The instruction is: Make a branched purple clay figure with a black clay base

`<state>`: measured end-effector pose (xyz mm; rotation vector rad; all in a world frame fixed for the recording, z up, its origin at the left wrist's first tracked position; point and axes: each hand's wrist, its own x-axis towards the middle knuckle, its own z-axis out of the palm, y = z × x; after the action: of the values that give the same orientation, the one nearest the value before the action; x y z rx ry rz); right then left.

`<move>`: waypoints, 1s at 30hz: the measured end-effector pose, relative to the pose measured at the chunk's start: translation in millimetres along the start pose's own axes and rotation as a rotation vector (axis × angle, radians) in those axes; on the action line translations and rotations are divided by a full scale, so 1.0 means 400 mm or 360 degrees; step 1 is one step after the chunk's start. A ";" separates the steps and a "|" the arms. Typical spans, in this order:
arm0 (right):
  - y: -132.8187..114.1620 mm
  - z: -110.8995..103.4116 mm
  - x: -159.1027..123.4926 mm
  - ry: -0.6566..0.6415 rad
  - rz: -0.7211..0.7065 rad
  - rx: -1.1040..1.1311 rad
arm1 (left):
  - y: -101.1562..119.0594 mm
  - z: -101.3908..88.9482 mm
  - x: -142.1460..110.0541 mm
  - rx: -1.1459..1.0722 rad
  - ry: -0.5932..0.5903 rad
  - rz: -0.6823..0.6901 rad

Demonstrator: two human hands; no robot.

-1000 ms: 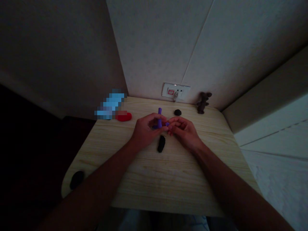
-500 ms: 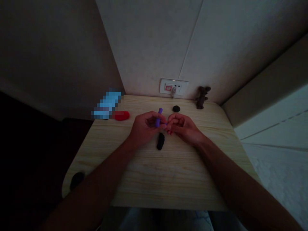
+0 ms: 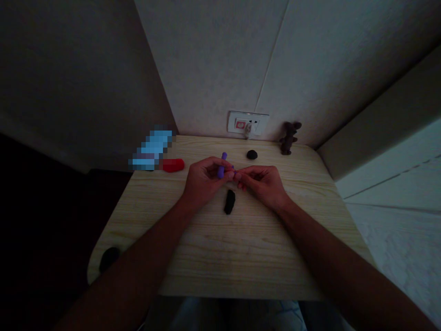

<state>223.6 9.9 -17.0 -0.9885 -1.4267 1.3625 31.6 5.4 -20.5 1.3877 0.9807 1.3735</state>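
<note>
My left hand [image 3: 203, 177] is closed around a short purple stick of clay [image 3: 222, 165] that points up and away from me. My right hand [image 3: 263, 180] meets it fingertip to fingertip, pinching the lower end of the same purple piece. Both hands hover over the middle of a light wooden table [image 3: 241, 248]. A black oblong lump of clay [image 3: 229, 202] lies on the table just below my fingertips.
A red piece [image 3: 173, 164] and a blurred blue item [image 3: 151, 149] lie at the far left. A small black ball [image 3: 251, 154] and a brown clay figure [image 3: 288, 136] stand near the wall socket [image 3: 246, 123]. Another black lump [image 3: 109, 258] sits at the near left corner.
Both hands stayed together on the purple piece and shifted slightly left; the purple stick tilted a little. The view drifted upward.
</note>
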 end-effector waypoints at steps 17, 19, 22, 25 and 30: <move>0.008 0.002 0.009 0.0056 -0.0046 -0.0002 | 0.003 0.004 0.001 -0.0063 -0.0001 -0.0076; 0.006 0.003 0.008 0.0079 -0.0060 -0.0017 | 0.008 0.005 0.001 -0.0101 0.0028 -0.0115; 0.007 0.005 0.007 0.0087 -0.0080 -0.0050 | 0.009 0.005 0.002 -0.0112 0.0043 -0.0163; 0.014 0.009 0.006 0.0072 -0.0124 -0.0058 | 0.003 0.002 0.004 -0.0119 0.0029 -0.0187; 0.021 0.014 -0.001 0.0081 -0.0252 -0.0117 | -0.007 -0.003 0.006 -0.0121 0.0023 -0.0200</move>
<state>218.0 8.7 -25.4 -0.9296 -1.4928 1.1696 30.6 8.5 -22.6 1.2403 0.9977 1.3152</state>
